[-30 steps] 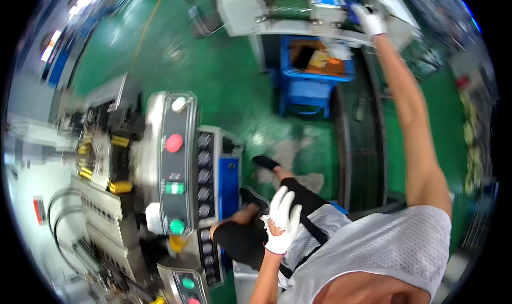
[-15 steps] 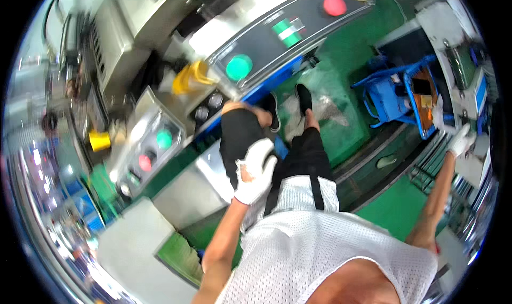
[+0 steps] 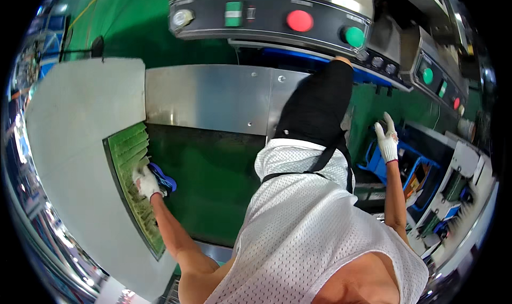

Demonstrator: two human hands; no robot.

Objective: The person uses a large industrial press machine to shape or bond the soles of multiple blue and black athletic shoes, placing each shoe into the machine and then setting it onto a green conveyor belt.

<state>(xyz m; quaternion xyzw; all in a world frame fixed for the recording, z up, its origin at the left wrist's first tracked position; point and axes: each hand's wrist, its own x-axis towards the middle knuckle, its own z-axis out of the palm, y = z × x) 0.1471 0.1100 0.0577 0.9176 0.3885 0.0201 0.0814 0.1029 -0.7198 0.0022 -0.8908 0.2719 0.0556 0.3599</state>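
Beside the green ribbed belt (image 3: 129, 144), I've a blue item (image 3: 166, 179) next to my left hand (image 3: 146, 183) — can't tell if clamped — so I'd confirm grip before lifting; right hand (image 3: 388, 139) empty, fingers apart.

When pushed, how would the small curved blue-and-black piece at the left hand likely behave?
The piece is probably light, looking small beside the white-gloved left hand. Its elongated, curved outline suggests sliding rather than rolling.

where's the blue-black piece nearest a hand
The blue-black piece is on the head view's left, just right of the left hand, near the green strip.
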